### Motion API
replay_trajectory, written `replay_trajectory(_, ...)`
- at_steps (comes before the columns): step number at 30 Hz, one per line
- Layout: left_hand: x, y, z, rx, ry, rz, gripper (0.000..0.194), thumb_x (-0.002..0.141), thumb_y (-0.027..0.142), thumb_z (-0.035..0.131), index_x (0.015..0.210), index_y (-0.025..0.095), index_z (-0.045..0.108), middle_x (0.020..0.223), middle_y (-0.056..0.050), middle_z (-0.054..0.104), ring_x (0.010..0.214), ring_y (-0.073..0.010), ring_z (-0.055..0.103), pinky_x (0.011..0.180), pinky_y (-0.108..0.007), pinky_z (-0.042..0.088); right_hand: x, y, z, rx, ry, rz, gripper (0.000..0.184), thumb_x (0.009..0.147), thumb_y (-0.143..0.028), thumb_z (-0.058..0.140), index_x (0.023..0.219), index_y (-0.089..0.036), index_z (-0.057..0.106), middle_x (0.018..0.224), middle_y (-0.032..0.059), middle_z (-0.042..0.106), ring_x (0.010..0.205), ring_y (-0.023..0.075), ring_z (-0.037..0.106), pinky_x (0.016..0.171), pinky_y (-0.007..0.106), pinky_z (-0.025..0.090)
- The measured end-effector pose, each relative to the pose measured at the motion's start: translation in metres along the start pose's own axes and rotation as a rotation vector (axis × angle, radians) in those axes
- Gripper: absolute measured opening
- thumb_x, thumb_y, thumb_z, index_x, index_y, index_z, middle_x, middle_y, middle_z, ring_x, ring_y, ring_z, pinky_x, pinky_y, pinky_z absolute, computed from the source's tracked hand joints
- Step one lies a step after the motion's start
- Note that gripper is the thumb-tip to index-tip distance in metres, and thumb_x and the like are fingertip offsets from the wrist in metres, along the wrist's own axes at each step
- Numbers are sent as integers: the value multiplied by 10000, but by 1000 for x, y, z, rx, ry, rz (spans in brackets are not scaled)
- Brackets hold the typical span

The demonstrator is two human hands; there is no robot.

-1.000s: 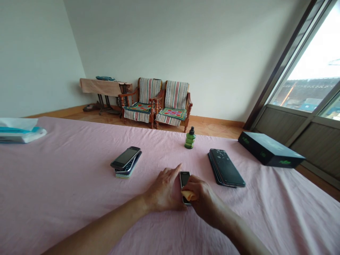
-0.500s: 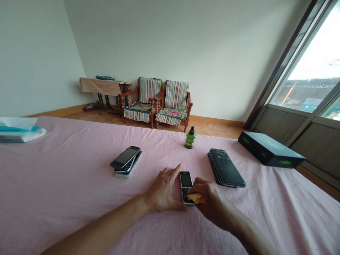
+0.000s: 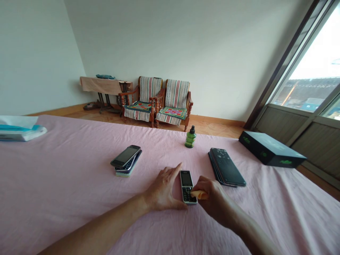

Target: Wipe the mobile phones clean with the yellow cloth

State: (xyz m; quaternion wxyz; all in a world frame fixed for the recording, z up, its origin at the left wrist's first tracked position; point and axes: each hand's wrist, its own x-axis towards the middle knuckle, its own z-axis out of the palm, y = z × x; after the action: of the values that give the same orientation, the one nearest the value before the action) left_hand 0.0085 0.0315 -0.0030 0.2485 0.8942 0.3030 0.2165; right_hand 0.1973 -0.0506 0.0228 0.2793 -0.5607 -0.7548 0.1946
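Observation:
A keypad mobile phone [image 3: 186, 180] lies face up on the pink cloth in front of me, its screen end pointing away. My left hand [image 3: 165, 189] steadies it from the left, with fingertips by the upper corner and the thumb along the bottom edge. In my closed right hand [image 3: 211, 194] is a small folded orange cloth [image 3: 199, 194], bunched between the fingers. The cloth touches the lower right part of the phone's keypad. The ends of the right fingers are partly hidden.
Left stands a stack of phones [image 3: 126, 157]; right, a stack of dark smartphones [image 3: 227, 168]. A green spray bottle [image 3: 190, 139] stands behind. A black box [image 3: 271, 150] lies far right, a tissue pack [image 3: 23, 132] far left. Beyond the pink-covered surface [image 3: 79, 152] are two wooden chairs [image 3: 172, 95].
My right hand and the orange cloth have shifted slightly to the right across the keypad, showing more of the keys. The left hand and phone keep their places.

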Motion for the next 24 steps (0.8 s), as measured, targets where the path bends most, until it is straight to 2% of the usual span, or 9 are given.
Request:
replay_trajectory(8, 0, -4, 4, 8, 16, 3, 1216, 509, 467, 856, 1471, 203, 160, 1368, -147, 444, 1236, -363, 402, 1044, -507, 305, 0, -9, 8, 68, 15, -49, 261, 714, 57, 479, 646, -160, 609, 758, 2, 549, 670, 94, 528, 581, 206, 341)
replay_trajectory(14, -1, -4, 2, 6, 4, 7, 1231, 517, 542, 841, 1476, 212, 143, 1371, -143, 439, 1230, -361, 398, 1038, -507, 306, -2, -2, -4, -23, -5, 21, 262, 687, 49, 485, 645, -158, 641, 726, 8, 558, 629, 98, 531, 558, 214, 330)
replay_trajectory(17, -1, -4, 2, 4, 6, 7, 1238, 513, 561, 838, 1478, 228, 138, 1360, -136, 447, 1217, -361, 406, 1034, -508, 306, -2, 5, -8, -32, 45, 3, 246, 709, 28, 492, 668, -160, 645, 724, 10, 565, 631, 105, 538, 575, 224, 340)
replay_trajectory(19, -1, -5, 2, -1, 10, 12, 1238, 514, 561, 837, 1479, 243, 130, 1365, -131, 443, 1218, -363, 407, 1034, -512, 302, -1, 8, -6, -12, 75, -25, 253, 708, 30, 488, 708, -163, 651, 743, 14, 570, 655, 112, 545, 596, 228, 352)
replay_trajectory(24, 0, -4, 3, -4, 11, 19, 1235, 515, 543, 842, 1477, 226, 136, 1370, -136, 442, 1226, -361, 405, 1039, -506, 302, 0, 5, 4, 4, 49, -36, 318, 642, 75, 460, 744, -161, 648, 761, 18, 557, 680, 121, 534, 610, 232, 355)
